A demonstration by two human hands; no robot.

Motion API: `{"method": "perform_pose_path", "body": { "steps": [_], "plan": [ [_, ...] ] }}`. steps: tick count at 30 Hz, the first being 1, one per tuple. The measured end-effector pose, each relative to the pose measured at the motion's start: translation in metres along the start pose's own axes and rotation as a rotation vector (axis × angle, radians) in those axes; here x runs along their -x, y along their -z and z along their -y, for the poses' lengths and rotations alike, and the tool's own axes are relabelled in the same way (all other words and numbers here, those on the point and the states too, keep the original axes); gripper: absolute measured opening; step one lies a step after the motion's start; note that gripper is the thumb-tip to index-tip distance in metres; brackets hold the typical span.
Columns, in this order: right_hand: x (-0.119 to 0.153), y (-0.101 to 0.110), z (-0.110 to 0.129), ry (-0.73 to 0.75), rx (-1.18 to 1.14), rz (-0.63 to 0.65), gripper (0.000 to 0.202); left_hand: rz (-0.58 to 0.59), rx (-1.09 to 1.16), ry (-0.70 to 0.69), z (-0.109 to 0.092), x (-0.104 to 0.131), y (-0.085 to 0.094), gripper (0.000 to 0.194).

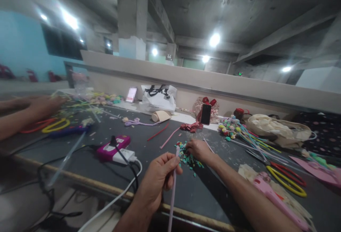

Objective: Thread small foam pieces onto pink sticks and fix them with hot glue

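My left hand [162, 175] is closed round a thin pale pink stem [172, 200], which stands slanted with its whitish tip just above the fingers. Beyond that tip lies a pile of small green, yellow and red pieces [189, 160] on the dark table. At the pile's far edge, my right hand [198, 150] reaches down with its fingers bent together. Its fingertips are hidden, so whatever they pinch cannot be made out. A second pale stem [208, 145] lies just past the right hand.
Right of my arm lie a pink glue gun [271, 193], scissors [287, 178] and a bunch of coloured stems [247, 138]. A magenta power strip [114, 148] with cables sits to the left. Another person's hands [39, 108] work at far left. A phone [206, 114] stands behind.
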State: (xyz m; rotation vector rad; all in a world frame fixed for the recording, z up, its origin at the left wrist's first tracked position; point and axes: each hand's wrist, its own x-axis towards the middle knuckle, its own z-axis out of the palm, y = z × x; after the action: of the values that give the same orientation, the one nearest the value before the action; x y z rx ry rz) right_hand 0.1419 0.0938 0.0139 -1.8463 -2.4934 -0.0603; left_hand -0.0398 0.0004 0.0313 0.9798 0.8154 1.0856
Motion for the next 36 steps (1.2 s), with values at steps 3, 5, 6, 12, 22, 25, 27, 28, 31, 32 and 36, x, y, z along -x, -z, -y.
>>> {"method": "perform_pose_path", "body": {
  "steps": [3,5,6,12,22,25,27,28,31,32,36],
  "plan": [
    [-0.003,-0.001,0.0,-0.018,-0.032,-0.009,0.02,0.008,0.003,0.007,-0.001,0.0,0.0,0.023],
    [-0.003,-0.001,-0.002,-0.036,-0.07,-0.036,0.019,0.009,0.005,0.009,-0.001,-0.001,0.001,0.024],
    [-0.001,-0.001,-0.004,-0.047,-0.095,-0.055,0.019,0.006,0.006,0.008,-0.001,-0.001,0.001,0.024],
    [0.02,0.002,-0.018,-0.115,-0.365,-0.208,0.008,0.009,0.021,-0.004,0.0,-0.002,0.002,0.025],
    [0.044,-0.002,-0.022,-0.093,-0.93,-0.224,0.017,0.094,-0.039,0.051,0.021,-0.013,-0.005,0.026],
    [0.044,-0.004,-0.021,-0.109,-1.007,-0.233,0.015,0.114,-0.05,0.058,0.026,-0.018,-0.004,0.028],
    [0.044,-0.005,-0.02,-0.119,-1.039,-0.264,0.013,0.115,-0.058,0.06,0.027,-0.02,-0.004,0.029],
    [0.044,-0.005,-0.019,-0.123,-1.052,-0.283,0.011,0.115,-0.061,0.062,0.027,-0.021,-0.004,0.029],
    [0.045,-0.004,-0.016,-0.132,-1.098,-0.307,0.01,0.113,-0.068,0.071,0.025,-0.021,-0.005,0.03],
    [0.045,-0.003,-0.015,-0.136,-1.119,-0.298,0.012,0.11,-0.069,0.069,0.025,-0.021,-0.005,0.03],
    [0.048,-0.001,-0.011,-0.153,-1.227,-0.229,0.022,0.115,-0.079,0.041,0.025,-0.022,-0.005,0.031]
  ]
}}
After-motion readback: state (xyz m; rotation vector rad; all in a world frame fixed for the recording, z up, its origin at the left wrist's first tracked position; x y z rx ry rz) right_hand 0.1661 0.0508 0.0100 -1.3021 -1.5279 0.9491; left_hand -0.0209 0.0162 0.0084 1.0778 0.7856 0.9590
